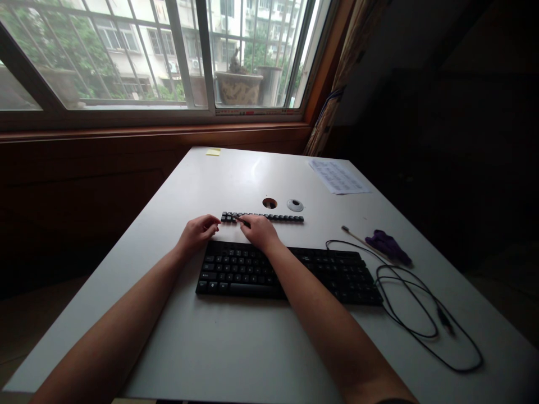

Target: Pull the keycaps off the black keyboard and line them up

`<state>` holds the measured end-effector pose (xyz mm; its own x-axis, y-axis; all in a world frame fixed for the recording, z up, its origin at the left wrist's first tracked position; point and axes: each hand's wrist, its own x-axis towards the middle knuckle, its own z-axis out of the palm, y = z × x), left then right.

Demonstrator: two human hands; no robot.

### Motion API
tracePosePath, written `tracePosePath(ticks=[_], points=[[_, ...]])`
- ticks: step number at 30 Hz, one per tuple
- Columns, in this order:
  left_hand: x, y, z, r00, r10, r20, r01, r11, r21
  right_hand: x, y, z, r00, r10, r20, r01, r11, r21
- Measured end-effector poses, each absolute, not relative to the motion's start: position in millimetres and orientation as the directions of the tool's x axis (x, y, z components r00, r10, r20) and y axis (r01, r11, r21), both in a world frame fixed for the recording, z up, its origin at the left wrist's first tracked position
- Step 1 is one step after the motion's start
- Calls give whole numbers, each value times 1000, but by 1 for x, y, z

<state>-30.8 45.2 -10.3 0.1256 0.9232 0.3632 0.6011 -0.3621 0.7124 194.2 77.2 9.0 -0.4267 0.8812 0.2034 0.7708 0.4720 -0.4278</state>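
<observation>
A black keyboard lies across the white table. Behind it, loose black keycaps stand in a row. My left hand rests at the left end of that row, fingers curled, its fingertips by the first keycaps. My right hand is over the row just right of that, closed around a thin dark tool whose tip points at the keycaps. What the left fingers hold, if anything, is hidden.
The keyboard's black cable loops over the right side of the table. A purple cloth and a thin stick lie right of the keyboard. A printed sheet, a yellow note and a cable hole sit farther back.
</observation>
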Motion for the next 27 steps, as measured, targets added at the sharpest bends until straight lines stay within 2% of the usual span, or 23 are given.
tracePosePath(ticks=[7, 18, 27], points=[[-32, 46, -12, 139, 922, 363, 602, -369, 708, 192, 78, 7, -420, 884, 206, 770, 468, -435], [-30, 44, -9, 139, 924, 358, 615, -363, 700, 191, 79, 5, -449, 885, 125, 799, 460, -388], [-30, 45, -10, 127, 929, 348, 608, -350, 712, 192, 81, 3, -452, 881, 138, 791, 467, -394]])
